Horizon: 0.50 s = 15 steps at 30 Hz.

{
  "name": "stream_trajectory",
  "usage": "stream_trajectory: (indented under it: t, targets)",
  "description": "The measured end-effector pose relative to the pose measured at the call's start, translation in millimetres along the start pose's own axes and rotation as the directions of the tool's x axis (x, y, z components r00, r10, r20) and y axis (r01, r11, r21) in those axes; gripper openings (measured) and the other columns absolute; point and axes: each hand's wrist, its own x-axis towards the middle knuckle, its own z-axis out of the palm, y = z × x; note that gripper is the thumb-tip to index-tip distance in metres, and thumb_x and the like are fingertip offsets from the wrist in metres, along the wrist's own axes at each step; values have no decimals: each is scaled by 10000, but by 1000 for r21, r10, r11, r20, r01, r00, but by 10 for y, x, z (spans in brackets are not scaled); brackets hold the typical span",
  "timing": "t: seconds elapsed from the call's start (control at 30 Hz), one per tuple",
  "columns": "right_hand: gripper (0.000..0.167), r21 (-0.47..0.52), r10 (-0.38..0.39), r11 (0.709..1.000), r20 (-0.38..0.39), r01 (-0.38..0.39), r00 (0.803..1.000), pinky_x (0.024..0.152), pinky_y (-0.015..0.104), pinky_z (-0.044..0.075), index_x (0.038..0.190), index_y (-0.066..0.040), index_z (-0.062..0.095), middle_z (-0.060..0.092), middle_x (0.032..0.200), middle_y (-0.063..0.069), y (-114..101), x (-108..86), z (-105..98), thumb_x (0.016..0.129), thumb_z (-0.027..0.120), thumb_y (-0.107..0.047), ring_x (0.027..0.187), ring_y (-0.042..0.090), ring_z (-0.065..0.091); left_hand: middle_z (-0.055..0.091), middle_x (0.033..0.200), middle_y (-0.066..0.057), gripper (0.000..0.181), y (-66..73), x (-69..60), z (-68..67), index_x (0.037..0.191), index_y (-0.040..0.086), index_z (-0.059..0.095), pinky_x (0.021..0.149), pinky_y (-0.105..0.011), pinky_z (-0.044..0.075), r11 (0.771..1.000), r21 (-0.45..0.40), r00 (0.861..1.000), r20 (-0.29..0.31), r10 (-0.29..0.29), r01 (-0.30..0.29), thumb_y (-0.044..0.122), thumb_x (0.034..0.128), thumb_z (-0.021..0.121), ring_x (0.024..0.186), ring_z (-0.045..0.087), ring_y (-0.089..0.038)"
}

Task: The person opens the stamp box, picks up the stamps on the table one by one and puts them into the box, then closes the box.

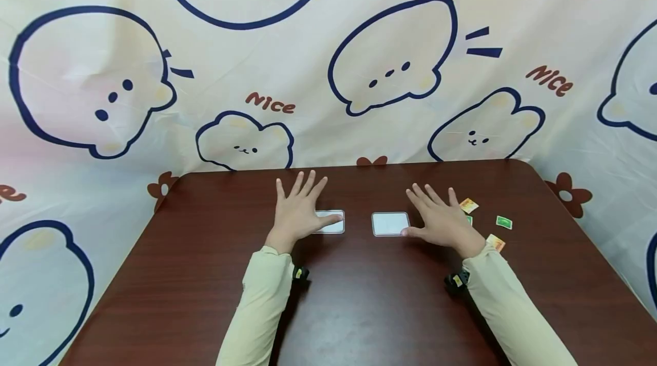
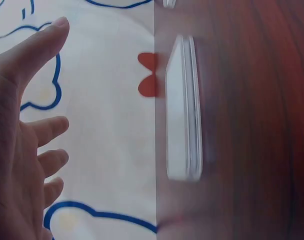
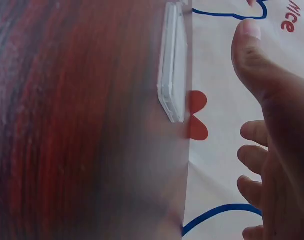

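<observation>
Two flat white rectangular cases with clear edges lie on the dark wooden table. My left hand (image 1: pixel 297 213), fingers spread, is over the left white case (image 1: pixel 331 226) and hides its left part; the wrist view shows a gap between hand and case (image 2: pixel 178 120). My right hand (image 1: pixel 440 218) is also spread, its thumb near the right corner of the right white case (image 1: pixel 390 223). Neither hand holds anything. In the right wrist view the thumb and fingers stand apart from a white case (image 3: pixel 173 65).
Several small printed paper pieces lie right of and partly behind my right hand, including a green one (image 1: pixel 504 222) and orange ones (image 1: pixel 469 205). The brown table (image 1: pixel 354 309) meets a cartoon-printed cloth (image 1: pixel 318 69) at its back edge.
</observation>
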Motion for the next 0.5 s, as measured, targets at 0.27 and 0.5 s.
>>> stream_trajectory:
  t: [0.27,0.5]
  targets:
    - [1000,70,-44,997,74,39,996,1140,647,148,1530,-97,265,254,1584,165,-66,62,98,790,651,-646,1454,387,250,139,1626,-55,1012,221,98,73,1546,285,218,1163,-632,-5,999,18,999,11,41,-41,838,742,489,1516,101,-248]
    - [991,121,-67,991,91,55,994,1097,631,272,1477,-58,360,350,1531,194,-36,132,131,742,724,-614,1392,376,365,213,1614,-44,1027,454,214,163,1542,273,244,1176,-603,88,995,40,995,24,96,-96,837,727,513,1510,148,-222]
